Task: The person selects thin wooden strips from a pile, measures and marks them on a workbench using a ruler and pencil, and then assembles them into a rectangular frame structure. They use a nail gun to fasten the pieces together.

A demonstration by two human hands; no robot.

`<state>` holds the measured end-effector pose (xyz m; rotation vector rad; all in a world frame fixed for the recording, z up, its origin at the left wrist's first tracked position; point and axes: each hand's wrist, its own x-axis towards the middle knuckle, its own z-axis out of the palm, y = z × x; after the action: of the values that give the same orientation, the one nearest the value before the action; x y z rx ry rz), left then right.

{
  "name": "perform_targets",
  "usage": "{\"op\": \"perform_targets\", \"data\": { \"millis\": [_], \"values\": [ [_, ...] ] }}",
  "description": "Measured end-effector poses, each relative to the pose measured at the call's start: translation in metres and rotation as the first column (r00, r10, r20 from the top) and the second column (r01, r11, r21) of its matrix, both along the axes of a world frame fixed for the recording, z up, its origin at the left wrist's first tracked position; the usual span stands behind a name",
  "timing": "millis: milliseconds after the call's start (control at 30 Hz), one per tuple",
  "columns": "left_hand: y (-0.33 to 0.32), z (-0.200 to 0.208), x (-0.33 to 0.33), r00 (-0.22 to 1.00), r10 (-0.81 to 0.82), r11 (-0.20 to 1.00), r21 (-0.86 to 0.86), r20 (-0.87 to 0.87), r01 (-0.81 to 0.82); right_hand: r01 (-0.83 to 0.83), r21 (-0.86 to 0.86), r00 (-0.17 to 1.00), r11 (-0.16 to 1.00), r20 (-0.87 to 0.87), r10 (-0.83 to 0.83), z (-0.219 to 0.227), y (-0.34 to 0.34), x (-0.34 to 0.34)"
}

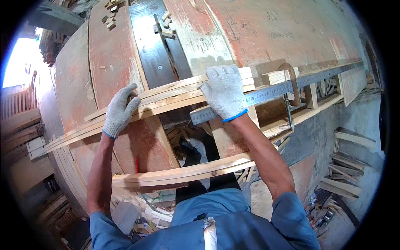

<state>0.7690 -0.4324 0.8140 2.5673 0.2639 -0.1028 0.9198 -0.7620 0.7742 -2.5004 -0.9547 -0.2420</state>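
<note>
Several long pale wooden strips (171, 96) lie side by side across the bench, crossing the dark metal plate. My right hand (225, 91), in a light knitted glove with a blue cuff, grips them near their right ends, its fingers bent over the far side. Farther left, my gloved left hand (121, 110) rests against the strips with thumb and fingers apart. A steel ruler (266, 95) runs along a rail from beside my right wrist toward the right. A rusty C-clamp (294, 85) sits over the ruler, by a wood block (280, 77).
A slotted metal plate (152, 54) is set into the worn bench (110, 50), with small offcuts (167, 31) around the slot. A wooden rail (183, 174) spans the front, near my body. Wood pieces (346, 173) lean at the right wall; stacked timber (21, 125) stands left.
</note>
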Motion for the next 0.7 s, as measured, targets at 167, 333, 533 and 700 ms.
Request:
{"op": "perform_targets", "data": {
  "millis": [167, 333, 533, 700],
  "values": [
    [-0.008, 0.013, -0.032, 0.951, -0.31, 0.87, 0.401, -0.009, 0.288, 0.004, -0.021, 0.999, 1.0, -0.034, -0.005, 0.002, 0.0, -0.001],
    [-0.009, -0.004, -0.033, 0.974, -0.219, 0.887, 0.404, -0.063, 0.225, 0.009, -0.016, 1.0, 1.0, 0.03, -0.009, -0.001, -0.002, 0.0],
    [0.005, -0.013, -0.03, 0.977, -0.196, 0.943, 0.258, -0.085, 0.212, 0.006, -0.142, 1.0, 0.99, 0.02, -0.003, 0.002, 0.002, 0.0],
    [0.004, 0.018, -0.027, 0.982, -0.183, 0.955, 0.229, -0.049, 0.19, -0.116, -0.284, 0.986, 0.952, -0.151, 0.075, 0.056, 0.016, -0.001]
  ]
}}
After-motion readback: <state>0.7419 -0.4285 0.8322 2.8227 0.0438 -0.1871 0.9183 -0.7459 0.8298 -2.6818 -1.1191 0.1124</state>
